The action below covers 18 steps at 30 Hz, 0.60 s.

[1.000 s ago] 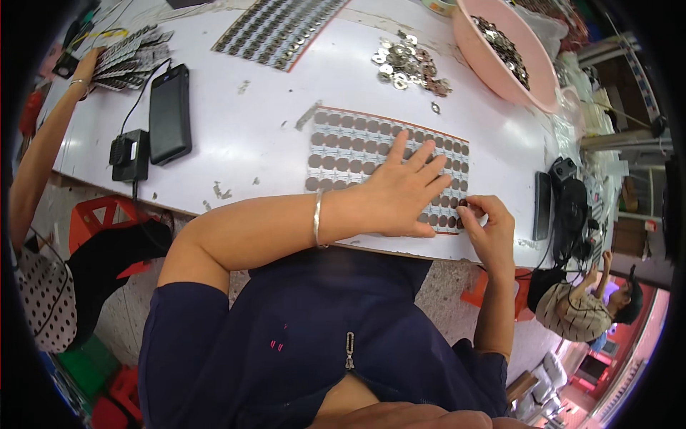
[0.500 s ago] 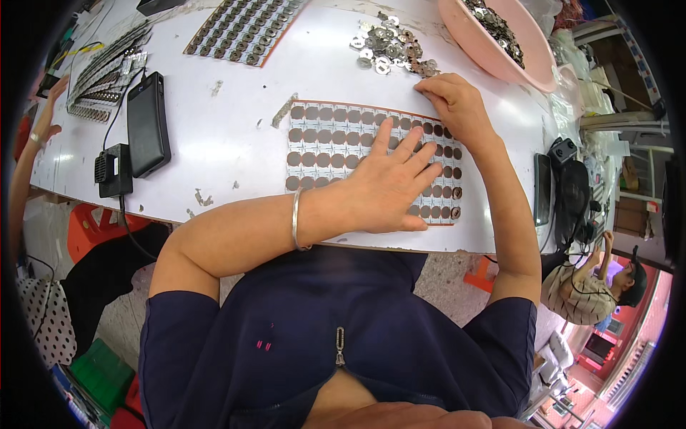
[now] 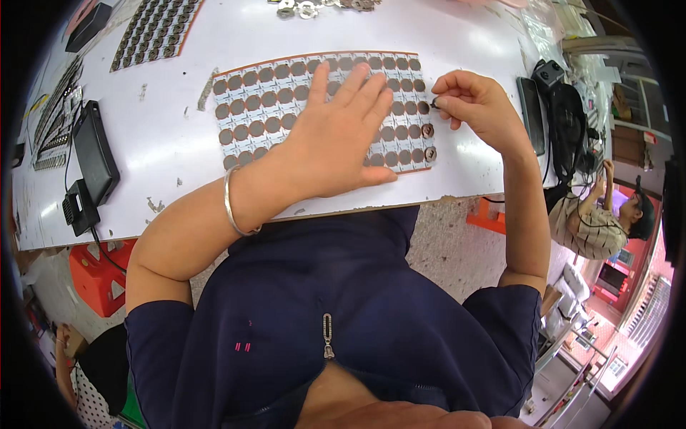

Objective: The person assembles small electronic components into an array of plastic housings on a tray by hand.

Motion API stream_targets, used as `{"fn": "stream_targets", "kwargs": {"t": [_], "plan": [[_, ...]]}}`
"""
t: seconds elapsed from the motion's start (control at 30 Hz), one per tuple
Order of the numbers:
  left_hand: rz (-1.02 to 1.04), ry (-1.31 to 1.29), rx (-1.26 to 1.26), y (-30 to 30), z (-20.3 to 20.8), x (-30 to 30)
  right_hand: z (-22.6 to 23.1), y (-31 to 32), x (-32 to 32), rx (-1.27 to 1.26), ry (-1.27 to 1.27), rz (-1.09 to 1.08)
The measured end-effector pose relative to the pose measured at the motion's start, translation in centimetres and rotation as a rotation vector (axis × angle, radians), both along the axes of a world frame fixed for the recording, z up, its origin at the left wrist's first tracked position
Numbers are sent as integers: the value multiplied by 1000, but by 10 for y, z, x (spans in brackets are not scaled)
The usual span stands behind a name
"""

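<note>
A rectangular panel of small white circuit boards with rows of dark round spots lies on the white table before me. My left hand rests flat across its middle, fingers spread, covering part of the rows. At the panel's right edge, my right hand pinches a small dark metal piece between thumb and fingers, beside the end spot of the middle row. Just below it, two metal clips sit on the last spots of the lower rows.
Loose metal clips lie at the far edge, left of a pink basin's rim. A filled panel is far left. A black power bank and metal strips lie left; a phone lies right. Someone sits beyond.
My right hand has come from beside the loose clips down to the panel's right edge, and a small piece now shows in its pinch. The whole view has shifted; my left hand stays on the panel.
</note>
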<state>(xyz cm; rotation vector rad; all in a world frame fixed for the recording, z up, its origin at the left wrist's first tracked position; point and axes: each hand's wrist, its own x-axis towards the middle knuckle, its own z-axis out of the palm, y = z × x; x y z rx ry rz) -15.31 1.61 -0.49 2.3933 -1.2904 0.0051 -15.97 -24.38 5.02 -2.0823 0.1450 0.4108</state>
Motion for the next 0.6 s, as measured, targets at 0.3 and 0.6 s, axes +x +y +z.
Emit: {"fn": "stream_targets", "kwargs": {"t": [0.3, 0.6], "plan": [[7, -42, 8, 0, -2, -2, -13, 7, -1, -39, -74, 107], [1, -43, 21, 0, -2, -1, -15, 10, 3, -157, -140, 217]]}}
